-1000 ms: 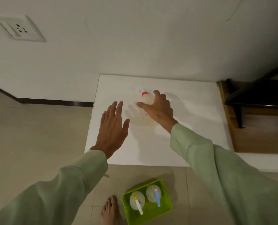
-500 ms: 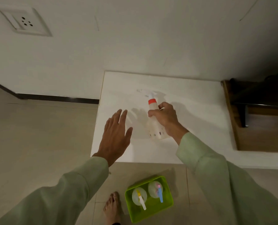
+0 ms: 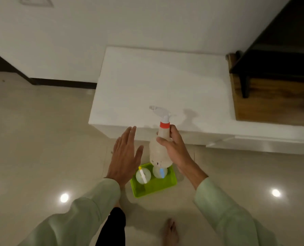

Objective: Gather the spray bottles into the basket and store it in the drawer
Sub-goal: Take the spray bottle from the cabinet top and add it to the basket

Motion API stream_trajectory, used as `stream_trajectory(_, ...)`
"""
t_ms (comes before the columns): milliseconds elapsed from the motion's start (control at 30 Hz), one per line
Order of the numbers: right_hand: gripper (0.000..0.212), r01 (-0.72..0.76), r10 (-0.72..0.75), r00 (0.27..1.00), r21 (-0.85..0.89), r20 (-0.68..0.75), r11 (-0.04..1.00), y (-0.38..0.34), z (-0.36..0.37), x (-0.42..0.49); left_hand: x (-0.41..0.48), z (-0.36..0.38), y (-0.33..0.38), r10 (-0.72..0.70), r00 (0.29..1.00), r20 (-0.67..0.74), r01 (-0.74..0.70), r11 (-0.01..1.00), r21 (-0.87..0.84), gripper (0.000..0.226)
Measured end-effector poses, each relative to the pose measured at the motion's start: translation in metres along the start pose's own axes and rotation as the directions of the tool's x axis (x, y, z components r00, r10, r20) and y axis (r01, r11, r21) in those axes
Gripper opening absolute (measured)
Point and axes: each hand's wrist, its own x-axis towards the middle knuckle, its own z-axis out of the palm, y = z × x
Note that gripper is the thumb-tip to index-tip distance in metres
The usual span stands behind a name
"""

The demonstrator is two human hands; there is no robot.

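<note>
My right hand (image 3: 177, 150) grips a translucent spray bottle (image 3: 158, 150) with a red collar and white trigger head, held upright in the air above the green basket (image 3: 156, 186). The basket sits on the floor and holds two spray bottles: one with a yellow and white nozzle (image 3: 143, 176), one with a blue nozzle (image 3: 160, 172), partly hidden by the held bottle. My left hand (image 3: 125, 157) hovers flat with fingers spread, just left of the held bottle, holding nothing.
A low white cabinet (image 3: 161, 86) stands against the wall behind the basket. A wooden surface with a dark frame (image 3: 271, 89) lies to its right. Glossy tiled floor (image 3: 41, 148) spreads around. My bare foot (image 3: 169, 231) is near the bottom.
My right hand lifted the red-collared bottle off the white cabinet top and brought it toward me, over the green basket. My left hand also drew back off the cabinet.
</note>
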Motion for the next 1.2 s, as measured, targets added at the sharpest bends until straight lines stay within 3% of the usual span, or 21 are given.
stream_trajectory(100,0.04,-0.023,0.022,0.999,-0.026,-0.042,0.999,0.055,0.003,-0.035,-0.038,0.021,-0.015,-0.028,0.999,0.036,0.028,1.0,-0.002,0.065)
stream_trajectory(200,0.047,-0.092,0.075,0.982,-0.091,-0.176,0.992,0.113,0.016,-0.065,-0.071,0.043,-0.039,-0.063,0.995,0.076,0.063,0.998,0.003,0.063)
stream_trajectory(300,0.043,-0.141,0.083,0.935,-0.147,-0.344,0.979,0.169,0.037,-0.08,-0.093,0.066,-0.07,-0.086,0.988,0.13,0.085,0.996,0.015,0.063)
stream_trajectory(433,0.052,-0.198,0.106,0.852,-0.127,-0.513,0.972,0.242,0.068,-0.076,-0.105,0.103,-0.119,-0.1,0.977,0.188,0.094,0.995,0.042,0.063)
stream_trajectory(500,0.054,-0.164,0.074,0.819,-0.107,-0.569,0.981,0.275,0.082,-0.066,-0.107,0.125,-0.141,-0.103,0.973,0.209,0.094,0.994,0.053,0.063)
stream_trajectory(667,0.041,0.005,-0.114,0.77,-0.173,-0.628,0.985,0.337,0.103,-0.038,-0.104,0.173,-0.18,-0.093,0.964,0.25,0.082,0.995,0.055,0.063)
stream_trajectory(833,0.044,0.102,-0.281,0.708,-0.299,-0.648,0.949,0.366,0.117,-0.013,-0.096,0.209,-0.203,-0.092,0.96,0.263,0.08,0.995,0.057,0.064)
stream_trajectory(1200,0.04,0.057,-0.313,0.71,-0.392,-0.631,0.918,0.379,0.126,0.015,-0.076,0.242,-0.206,-0.136,0.957,0.255,0.144,0.99,-0.013,0.064)
